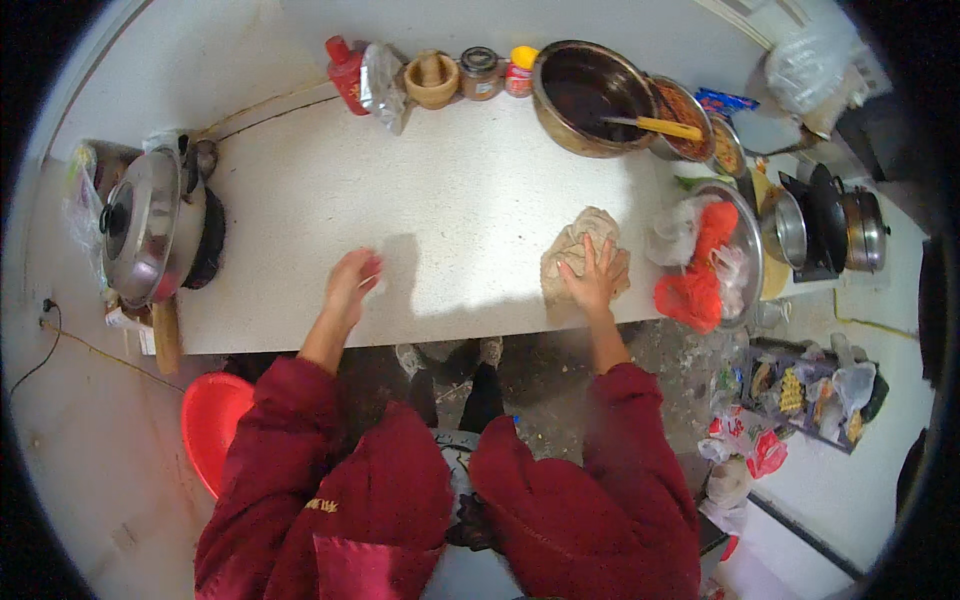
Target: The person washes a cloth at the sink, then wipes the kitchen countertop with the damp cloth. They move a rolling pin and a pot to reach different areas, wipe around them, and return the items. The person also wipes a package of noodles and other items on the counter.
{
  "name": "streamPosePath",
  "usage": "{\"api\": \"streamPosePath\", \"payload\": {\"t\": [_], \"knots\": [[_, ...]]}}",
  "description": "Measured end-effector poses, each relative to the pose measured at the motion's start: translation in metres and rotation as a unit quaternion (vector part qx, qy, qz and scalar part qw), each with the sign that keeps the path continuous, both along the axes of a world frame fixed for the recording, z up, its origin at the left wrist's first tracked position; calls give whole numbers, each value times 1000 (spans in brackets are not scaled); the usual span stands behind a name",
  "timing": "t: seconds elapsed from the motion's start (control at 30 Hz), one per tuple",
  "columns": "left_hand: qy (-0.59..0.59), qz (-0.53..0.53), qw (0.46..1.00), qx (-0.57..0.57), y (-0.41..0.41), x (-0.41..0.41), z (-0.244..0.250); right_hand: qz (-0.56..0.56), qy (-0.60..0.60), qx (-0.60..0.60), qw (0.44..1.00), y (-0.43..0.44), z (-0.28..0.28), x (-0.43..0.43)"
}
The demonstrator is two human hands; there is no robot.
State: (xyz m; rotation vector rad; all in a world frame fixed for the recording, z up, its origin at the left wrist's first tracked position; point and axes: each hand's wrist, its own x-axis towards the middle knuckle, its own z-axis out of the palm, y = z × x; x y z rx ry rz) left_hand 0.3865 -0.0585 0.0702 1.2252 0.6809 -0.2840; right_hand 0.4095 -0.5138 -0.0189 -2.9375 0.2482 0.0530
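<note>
My right hand [592,279] lies with spread fingers on a crumpled beige cloth [592,225], holding it down against the white tabletop [315,187]. The cloth is bunched near the table's front edge, right of the middle. Over the left part of the same front edge is my left hand [349,281], fingers loosely bent and slightly blurred. I see nothing held in it, though its palm is turned out of sight. A shadow falls on the tabletop beside it.
At the back stand a red bottle [346,75], a wooden mortar [433,82], jars and a large metal pot [555,124]. A yellow-handled utensil [671,127] lies across the pot's rim. A lidded pan [142,225] is left; a metal basin [752,247] with plastic bags is right.
</note>
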Motion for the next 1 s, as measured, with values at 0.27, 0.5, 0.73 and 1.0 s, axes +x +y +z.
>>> {"api": "streamPosePath", "payload": {"t": [0.27,0.5,0.73,1.0], "knots": [[42,118,990,61,76,-83,-15,259,-111,284,917,230,-2,-38],[-230,-4,900,371,10,-50,-28,460,-55,181,868,307,4,-37],[-258,-48,859,440,-14,-71,-28,252,-56,118,959,92,0,31],[-135,211,836,487,115,-157,-3,291,-206,105,928,124,2,-42]]}}
